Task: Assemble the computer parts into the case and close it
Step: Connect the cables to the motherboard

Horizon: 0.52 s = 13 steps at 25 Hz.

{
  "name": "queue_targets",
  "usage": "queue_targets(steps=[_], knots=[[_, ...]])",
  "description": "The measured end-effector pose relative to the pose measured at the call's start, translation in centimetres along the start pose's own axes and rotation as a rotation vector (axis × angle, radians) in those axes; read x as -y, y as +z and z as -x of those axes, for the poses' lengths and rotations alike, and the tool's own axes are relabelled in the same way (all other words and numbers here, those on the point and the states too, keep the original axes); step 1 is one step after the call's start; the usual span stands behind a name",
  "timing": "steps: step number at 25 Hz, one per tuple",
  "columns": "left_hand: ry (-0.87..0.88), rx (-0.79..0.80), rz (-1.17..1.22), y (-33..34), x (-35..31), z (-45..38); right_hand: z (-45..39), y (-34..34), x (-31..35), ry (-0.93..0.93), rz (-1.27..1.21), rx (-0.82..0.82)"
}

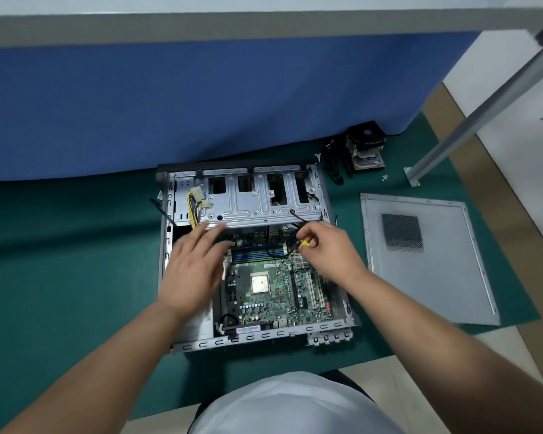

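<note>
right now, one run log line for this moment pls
stage: cabling | right hand: pinches yellow connector over motherboard | left hand: open, above case | side panel: off, on mat

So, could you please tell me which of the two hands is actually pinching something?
The right hand: its fingers pinch a small yellow connector. The left hand is spread flat, holding nothing.

- A green mat (60,277) covers the surface, reaching its far edge and stopping short of its near edge.
- A blue panel (201,98) stands along the far edge, topped by a grey ledge (232,26).
- A tan strip (489,195) borders the mat along the right edge.
- A grey metal post (483,111) slants up from a bracket at the far right corner.
- Beyond it lies pale floor (521,126), evenly lit.
</note>
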<state>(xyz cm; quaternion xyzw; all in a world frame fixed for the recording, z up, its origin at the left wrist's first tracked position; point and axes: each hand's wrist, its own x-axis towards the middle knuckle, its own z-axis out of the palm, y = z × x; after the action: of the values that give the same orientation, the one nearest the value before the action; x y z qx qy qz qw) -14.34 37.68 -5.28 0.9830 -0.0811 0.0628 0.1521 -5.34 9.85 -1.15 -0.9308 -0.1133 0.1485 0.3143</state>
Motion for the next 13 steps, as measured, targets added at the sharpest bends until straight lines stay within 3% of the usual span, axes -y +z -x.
queue_targets(steps=[3,7,10,13], knots=[[0.044,0.122,0.313,0.6,-3.8,-1.3,1.1,0.9,0.2,0.035,-0.032,-0.024],[-0.286,0.419,0.789,2.5,-8.3,-4.9,1.6,1.6,0.0,0.042,-0.042,-0.056],[-0.408,0.402,1.020,4.0,-8.4,-6.5,1.7,2.2,-0.2,0.034,-0.021,-0.099],[-0.397,0.455,1.103,5.1,-7.1,-7.3,1.4,2.4,-0.5,0.006,0.031,-0.078]])
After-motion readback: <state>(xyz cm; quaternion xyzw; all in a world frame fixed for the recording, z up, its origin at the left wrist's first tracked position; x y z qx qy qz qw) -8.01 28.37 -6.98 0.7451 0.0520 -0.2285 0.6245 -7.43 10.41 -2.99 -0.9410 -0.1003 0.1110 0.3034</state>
